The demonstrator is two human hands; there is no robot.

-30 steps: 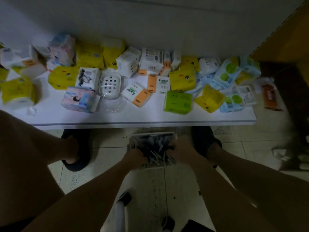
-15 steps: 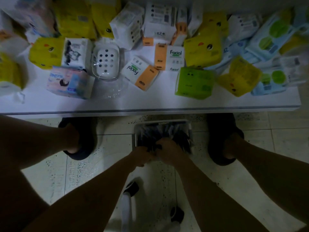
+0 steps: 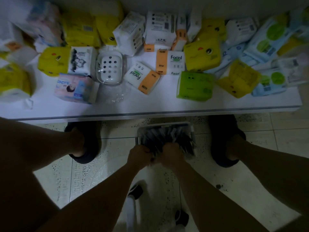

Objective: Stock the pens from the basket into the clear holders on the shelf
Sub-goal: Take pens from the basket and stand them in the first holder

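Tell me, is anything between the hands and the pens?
Nothing visible. The left hand and right hand grip the pens inside the basket on the floor. No clear holders show.

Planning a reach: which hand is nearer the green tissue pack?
Right. The right hand sits below the green tissue pack, slightly left; the left hand is further left beside it.

"Facial" is the only word that reads clearly. It stands in dark letters on a white-and-orange tissue pack (image 3: 171,61) near the middle of the shelf (image 3: 150,106), large at the top and again, smaller, at the bottom edge. A second such pack (image 3: 142,77), at eight o'clock from the first, carries it too (turned sideways). Print on the other packs is too blurred to read.
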